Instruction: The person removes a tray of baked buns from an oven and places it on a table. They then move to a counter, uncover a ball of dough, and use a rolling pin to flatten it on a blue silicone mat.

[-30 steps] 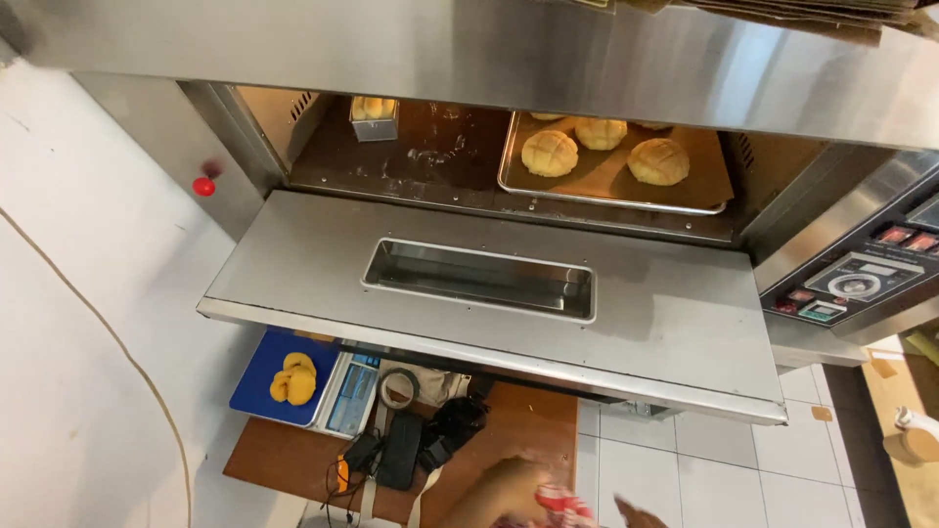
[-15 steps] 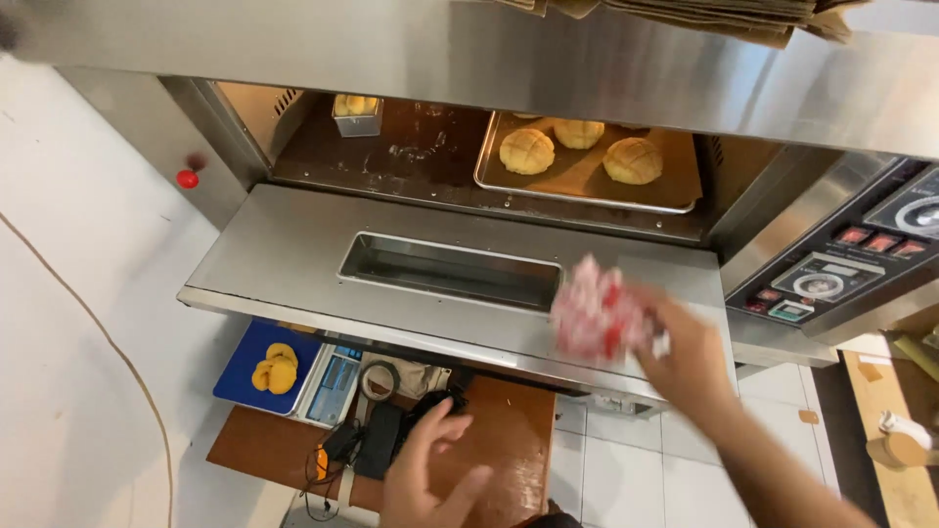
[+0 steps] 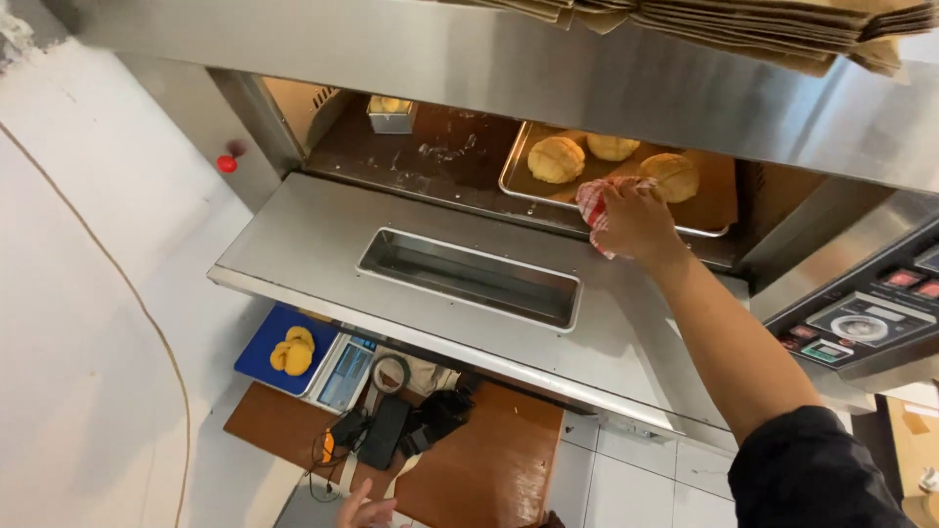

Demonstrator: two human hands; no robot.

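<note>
Left hand [image 3: 367,509]: low at bottom edge of view, above the brown board [image 3: 479,469]; fingers spread wide, holding nothing. Small tin [image 3: 390,114]: back left corner of oven floor. Baking tray [image 3: 523,186]: right half of oven floor, three golden buns. Right hand [image 3: 636,220]: fingers closed on red-checked cloth [image 3: 594,202], pressed to tray's front edge.

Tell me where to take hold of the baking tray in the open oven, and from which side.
Grip the baking tray by its raised front rim, coming straight in over the lowered oven door. That edge faces the opening; the buns sit farther back. The right hand already meets it there through a red-and-white cloth.
</note>
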